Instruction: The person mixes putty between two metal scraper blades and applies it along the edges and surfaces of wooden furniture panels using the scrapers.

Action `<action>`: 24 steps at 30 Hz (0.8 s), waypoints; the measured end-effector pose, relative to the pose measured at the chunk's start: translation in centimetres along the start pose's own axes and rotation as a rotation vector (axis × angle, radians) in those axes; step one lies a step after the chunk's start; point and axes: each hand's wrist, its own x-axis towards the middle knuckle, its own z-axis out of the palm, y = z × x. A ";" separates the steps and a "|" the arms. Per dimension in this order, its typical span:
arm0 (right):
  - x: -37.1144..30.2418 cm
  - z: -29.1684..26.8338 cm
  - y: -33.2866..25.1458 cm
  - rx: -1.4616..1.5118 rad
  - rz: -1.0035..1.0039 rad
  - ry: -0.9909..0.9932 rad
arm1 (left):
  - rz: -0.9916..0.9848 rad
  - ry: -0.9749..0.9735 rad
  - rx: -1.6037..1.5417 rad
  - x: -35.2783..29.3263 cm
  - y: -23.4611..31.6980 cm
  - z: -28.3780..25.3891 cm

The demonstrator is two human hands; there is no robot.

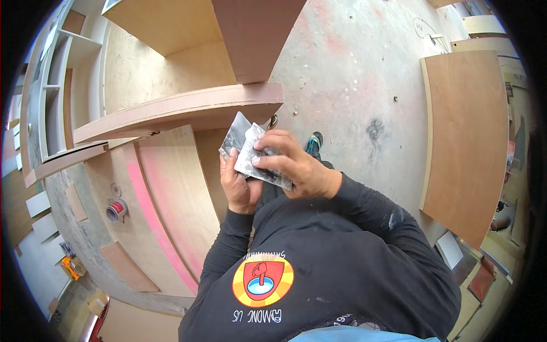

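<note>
In front of my chest, my left hand is closed on a thin grey putty spreader, a flat plate with dark smears and one corner pointing up. My right hand grips a second putty spreader, coated with whitish putty, its fingertips pressing on the plate's face. This second plate overlaps the first, and I cannot tell whether their faces touch. Just beyond both plates is the end of a pale pink-coated wooden board, part of a cabinet-like wooden frame. Part of the left fingers is hidden behind the plates.
A tall pinkish panel rises above the board. At right stands a large brown wooden panel. On the left are a can, white shelving and an orange tool. My shoe rests on the stained concrete floor.
</note>
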 end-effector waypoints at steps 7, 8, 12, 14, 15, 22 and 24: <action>-1.6 0.0 1.9 -0.288 0.039 0.003 | 0.240 0.036 0.140 -0.4 2.2 -1.2; -1.7 -0.1 2.3 -0.502 0.065 -0.080 | 0.173 0.084 -0.036 -0.4 2.7 -1.4; -1.2 1.3 4.3 -0.904 0.007 -0.203 | 0.331 -0.123 -0.041 -0.5 4.1 -2.0; -0.5 2.7 5.8 -1.120 -0.056 -0.220 | 0.403 -0.072 -0.031 -0.7 4.4 -2.1; -0.6 2.6 6.6 -1.122 -0.060 -0.217 | 0.416 -0.105 -0.020 -0.8 4.4 -2.2; -6.8 -3.1 7.9 -1.392 0.136 -0.511 | 0.421 -0.066 -0.004 -2.5 3.5 -2.2; -8.7 -5.5 6.9 -1.273 0.387 -0.612 | 0.416 -0.041 -0.005 -3.2 2.8 -1.8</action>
